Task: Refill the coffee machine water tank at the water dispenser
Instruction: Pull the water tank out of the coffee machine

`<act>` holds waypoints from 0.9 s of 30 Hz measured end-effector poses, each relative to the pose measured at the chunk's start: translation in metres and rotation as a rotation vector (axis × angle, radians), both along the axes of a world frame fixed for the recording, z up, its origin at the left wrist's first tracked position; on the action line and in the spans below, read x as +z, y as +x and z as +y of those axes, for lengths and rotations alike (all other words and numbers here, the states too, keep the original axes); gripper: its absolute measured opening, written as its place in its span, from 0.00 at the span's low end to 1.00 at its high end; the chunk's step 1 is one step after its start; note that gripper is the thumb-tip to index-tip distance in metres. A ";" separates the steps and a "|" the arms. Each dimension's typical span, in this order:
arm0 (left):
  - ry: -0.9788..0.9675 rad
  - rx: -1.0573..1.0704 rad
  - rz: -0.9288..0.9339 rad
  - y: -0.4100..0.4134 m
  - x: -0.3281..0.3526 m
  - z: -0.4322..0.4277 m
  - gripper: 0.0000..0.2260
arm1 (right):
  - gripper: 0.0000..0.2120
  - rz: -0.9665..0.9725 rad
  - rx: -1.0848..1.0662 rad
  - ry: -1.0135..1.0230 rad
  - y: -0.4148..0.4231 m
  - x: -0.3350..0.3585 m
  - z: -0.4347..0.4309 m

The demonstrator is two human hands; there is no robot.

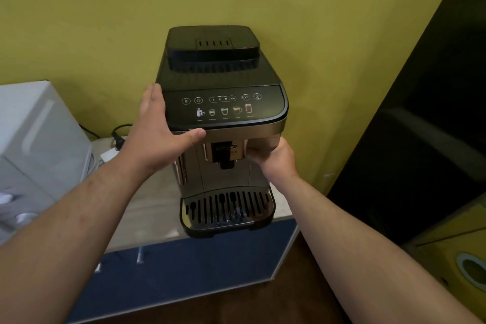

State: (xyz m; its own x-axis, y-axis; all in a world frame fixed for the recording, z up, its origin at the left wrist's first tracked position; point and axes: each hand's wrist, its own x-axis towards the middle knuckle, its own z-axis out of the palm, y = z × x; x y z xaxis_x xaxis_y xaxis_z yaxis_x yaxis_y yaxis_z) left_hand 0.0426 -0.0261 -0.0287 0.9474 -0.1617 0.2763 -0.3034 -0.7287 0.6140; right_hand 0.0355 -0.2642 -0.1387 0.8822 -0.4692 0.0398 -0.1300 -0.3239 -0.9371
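Low in the frame, two bare arms reach up to the coffee machine [221,123] in the middle, which stands on a pale counter [147,208] above a blue cabinet front.

The right hand [273,159] is curled tight on the machine's front right part, just under the top edge. That may be where the water tank pulls out, but I cannot tell, because the fingers go behind the shiny front.

The left hand [157,129] is spread wide and flat against the left side, thumb on the front edge.

If the right hand pulls hard and the left slips, the machine could slide forward, since its drip tray [226,214] already sits at the counter edge.

The white box [34,144] at the left is cut off; it may be the water dispenser
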 end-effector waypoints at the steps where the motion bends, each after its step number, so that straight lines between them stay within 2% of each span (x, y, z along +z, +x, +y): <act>1: 0.000 -0.002 -0.001 0.000 0.000 0.000 0.52 | 0.30 -0.005 -0.011 -0.002 -0.001 0.000 0.001; 8: -0.006 -0.002 0.007 -0.001 0.002 -0.001 0.51 | 0.28 -0.011 -0.035 -0.005 -0.009 0.001 0.004; 16: -0.021 0.000 0.009 -0.001 0.002 -0.002 0.51 | 0.24 -0.014 -0.102 0.119 -0.033 -0.005 0.018; 21: -0.017 0.001 0.015 -0.001 0.002 -0.002 0.51 | 0.30 -0.047 -0.127 0.205 -0.038 -0.009 0.027; 27: -0.023 0.006 0.008 -0.001 0.001 -0.002 0.51 | 0.25 -0.032 -0.149 0.163 -0.037 -0.007 0.027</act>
State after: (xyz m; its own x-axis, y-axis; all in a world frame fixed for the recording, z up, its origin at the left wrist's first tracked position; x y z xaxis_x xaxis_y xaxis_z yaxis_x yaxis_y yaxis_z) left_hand 0.0415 -0.0284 -0.0275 0.9504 -0.1492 0.2728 -0.2941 -0.7160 0.6331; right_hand -0.0014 -0.2375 -0.1459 0.8024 -0.5965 -0.0202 -0.1345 -0.1477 -0.9799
